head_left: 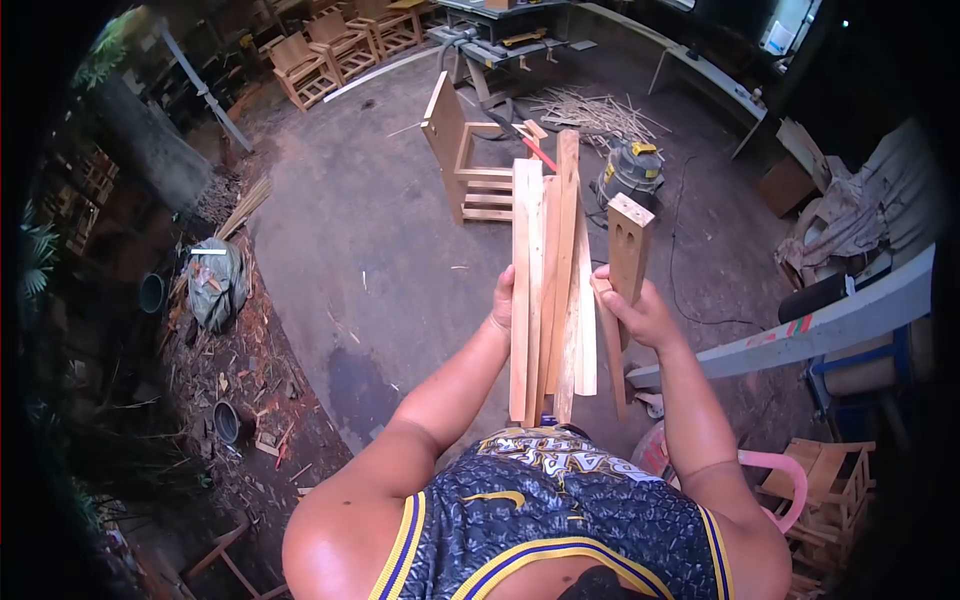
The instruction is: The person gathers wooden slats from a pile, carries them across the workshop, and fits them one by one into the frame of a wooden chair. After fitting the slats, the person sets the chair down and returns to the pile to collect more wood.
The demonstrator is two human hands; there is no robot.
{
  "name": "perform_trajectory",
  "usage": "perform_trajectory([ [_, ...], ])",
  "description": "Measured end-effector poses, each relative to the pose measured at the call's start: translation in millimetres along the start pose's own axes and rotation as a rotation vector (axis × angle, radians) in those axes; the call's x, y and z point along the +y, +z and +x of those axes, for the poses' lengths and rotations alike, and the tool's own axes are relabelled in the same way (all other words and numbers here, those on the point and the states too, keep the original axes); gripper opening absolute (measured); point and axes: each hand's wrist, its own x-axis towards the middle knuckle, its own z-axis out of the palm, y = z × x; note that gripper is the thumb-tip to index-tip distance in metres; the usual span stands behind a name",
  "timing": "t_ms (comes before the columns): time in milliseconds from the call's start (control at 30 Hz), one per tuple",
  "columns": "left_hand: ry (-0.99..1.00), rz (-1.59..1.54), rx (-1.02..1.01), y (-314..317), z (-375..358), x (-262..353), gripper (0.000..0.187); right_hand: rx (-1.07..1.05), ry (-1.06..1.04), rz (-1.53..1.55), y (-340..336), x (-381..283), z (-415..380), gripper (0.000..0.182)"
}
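Two hands hold wood close in front of the person's chest. The left hand (503, 312) presses flat against the side of a bundle of long wood strips (548, 280); its fingers are hidden behind the wood, so I cannot tell how they sit. The right hand (640, 315) wraps its fingers tight around a short thick block (630, 250) with a slot in it, and it touches the bundle too.

The strips stand upright and loose. They could slide apart and drop, because only side pressure keeps them together. Both arms bend at the elbows, with the forearms reaching forward and up.

Farther off, a wooden chair frame (460, 160) lies on the concrete floor (350, 230). Past it sit a shop vacuum (632, 170) and a pile of scraps (590, 110).
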Motion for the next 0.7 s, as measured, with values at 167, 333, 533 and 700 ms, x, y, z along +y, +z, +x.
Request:
perform_trajectory([
  [167,0.219,0.276,0.209,-18.0,75.0,110.3,0.106,-0.236,-0.176,0.124,2.1,50.9,192.7,0.038],
  [333,0.484,0.341,0.283,-57.4,113.2,217.5,0.108,-0.394,-0.226,0.238,43.9,52.8,359.7,0.037],
  [533,0.558,0.285,0.191,-119.1,181.9,338.7,0.108,-0.156,-0.136,0.426,13.3,76.8,554.4,0.034],
  [700,0.556,0.254,0.159,-170.6,245.8,436.9,0.107,0.115,0.258,0.831,-62.2,149.4,665.7,0.043],
])
